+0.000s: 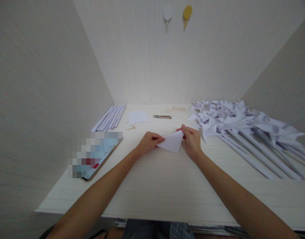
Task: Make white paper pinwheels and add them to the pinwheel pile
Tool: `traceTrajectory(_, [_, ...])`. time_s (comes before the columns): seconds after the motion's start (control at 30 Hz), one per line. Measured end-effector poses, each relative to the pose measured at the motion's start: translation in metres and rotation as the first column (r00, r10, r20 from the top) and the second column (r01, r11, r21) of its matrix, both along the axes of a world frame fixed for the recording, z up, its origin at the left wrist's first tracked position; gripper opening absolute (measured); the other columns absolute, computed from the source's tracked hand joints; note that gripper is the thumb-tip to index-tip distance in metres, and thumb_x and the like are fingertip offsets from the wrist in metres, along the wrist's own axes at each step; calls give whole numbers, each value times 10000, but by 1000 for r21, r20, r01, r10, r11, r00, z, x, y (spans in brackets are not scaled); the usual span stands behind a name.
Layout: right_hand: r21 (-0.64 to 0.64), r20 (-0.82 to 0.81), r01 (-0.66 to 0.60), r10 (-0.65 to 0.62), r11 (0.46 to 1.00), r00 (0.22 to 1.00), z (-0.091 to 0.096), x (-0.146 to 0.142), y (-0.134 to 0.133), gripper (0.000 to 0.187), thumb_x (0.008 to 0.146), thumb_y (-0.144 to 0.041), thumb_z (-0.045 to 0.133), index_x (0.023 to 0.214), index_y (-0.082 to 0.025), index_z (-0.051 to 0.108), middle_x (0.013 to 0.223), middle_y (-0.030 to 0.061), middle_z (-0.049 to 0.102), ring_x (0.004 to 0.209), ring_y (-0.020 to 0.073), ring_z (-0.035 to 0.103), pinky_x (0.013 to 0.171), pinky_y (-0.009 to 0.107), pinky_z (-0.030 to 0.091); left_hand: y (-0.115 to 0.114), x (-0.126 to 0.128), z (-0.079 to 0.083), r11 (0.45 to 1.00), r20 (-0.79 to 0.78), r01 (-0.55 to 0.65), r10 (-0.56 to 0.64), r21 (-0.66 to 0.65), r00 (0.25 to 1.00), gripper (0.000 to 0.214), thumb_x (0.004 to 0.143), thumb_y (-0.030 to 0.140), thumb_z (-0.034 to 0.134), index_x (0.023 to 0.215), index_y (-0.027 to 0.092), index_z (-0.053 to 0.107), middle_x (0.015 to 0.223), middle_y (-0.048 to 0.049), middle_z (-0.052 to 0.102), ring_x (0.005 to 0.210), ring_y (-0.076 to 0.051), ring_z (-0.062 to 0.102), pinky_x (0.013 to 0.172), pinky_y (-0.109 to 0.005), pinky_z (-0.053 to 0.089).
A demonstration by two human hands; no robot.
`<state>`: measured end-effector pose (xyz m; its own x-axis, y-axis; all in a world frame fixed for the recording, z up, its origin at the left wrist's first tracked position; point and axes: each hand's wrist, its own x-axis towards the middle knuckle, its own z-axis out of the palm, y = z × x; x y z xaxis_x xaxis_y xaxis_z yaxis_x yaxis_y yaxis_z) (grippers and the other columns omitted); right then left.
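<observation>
A white sheet of paper [171, 142], looking folded into a triangle, is held above the middle of the table between my hands. My left hand [149, 142] pinches its left corner between thumb and fingers. At the upper right corner, my right hand [191, 137] grips the paper, thumb on top. Beyond the hands lies a pair of thread snips [162, 116]. Flat to the left of the snips is another white paper sheet [138, 117].
Paper pinwheels [217, 119] with rolled-paper sticks are heaped at right. Several rolled paper tubes [110, 118] lie at back left, near a phone [100, 157] with a blurred screen. Small tan scraps [132, 126] lie on the white table [147, 196]. Walls enclose three sides.
</observation>
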<state>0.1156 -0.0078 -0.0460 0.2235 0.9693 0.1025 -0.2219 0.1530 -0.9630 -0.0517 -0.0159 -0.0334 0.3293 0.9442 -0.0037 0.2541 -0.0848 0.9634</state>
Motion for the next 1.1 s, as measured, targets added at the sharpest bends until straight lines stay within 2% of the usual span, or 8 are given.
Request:
traceTrajectory(0.13, [13,177,-45,42,999,983,-1,-1,-4,331,655,-431,563,464,-160,562,391,-37,409,382,75,329,393,231,228,-1,0,2,994,-70,106,-107,-22,992,240,610,335,593,509,118,578,433,35,440,424,-55,345,406,-196,241])
traceTrajectory(0.27, [38,445,-146,114,989,888,6,-14,-19,356,707,-416,500,469,-154,535,403,-37,385,410,80,322,410,233,205,-5,6,1,988,-41,157,-157,3,987,331,659,406,536,479,131,494,435,46,378,420,-53,307,403,-205,214])
traceTrajectory(0.37, [104,592,-132,45,986,805,12,-23,-28,392,730,-367,472,401,-162,412,399,-43,309,428,74,283,427,235,185,-10,12,1,991,-21,129,-128,22,992,377,688,453,481,478,144,435,451,48,344,425,-53,287,397,-207,199])
traceTrajectory(0.43, [143,634,-134,13,981,773,14,-25,-29,411,737,-358,461,394,-170,335,402,-47,272,428,70,262,430,236,171,-12,16,1,993,-12,118,-118,28,993,374,692,463,463,496,147,427,471,45,356,439,-58,302,404,-207,214])
traceTrajectory(0.53, [128,613,-134,27,983,790,12,-21,-24,414,746,-376,444,419,-180,284,420,-52,239,426,66,240,424,233,156,-13,18,2,994,-20,109,-108,26,994,368,702,465,440,510,152,418,486,45,369,445,-62,313,412,-207,228])
traceTrajectory(0.67, [110,516,-57,-8,992,857,6,-11,-14,423,741,-400,456,446,-189,237,443,-59,206,423,59,200,414,230,138,-10,17,2,991,-55,132,-131,18,990,374,715,468,413,505,161,387,470,53,341,426,-58,284,404,-209,212])
traceTrajectory(0.9, [121,305,41,-76,992,949,-10,11,11,442,691,-458,514,445,-198,254,435,-71,190,404,55,183,393,229,137,-8,14,6,981,-124,185,-177,58,976,369,722,459,401,498,170,353,477,51,304,443,-60,273,410,-211,188])
traceTrajectory(1.1, [100,164,114,-130,988,978,-12,20,19,452,640,-484,562,434,-200,278,413,-80,201,385,53,190,372,224,154,-6,9,6,986,-107,159,-153,54,982,368,713,455,421,486,172,354,439,63,295,404,-48,251,393,-213,164])
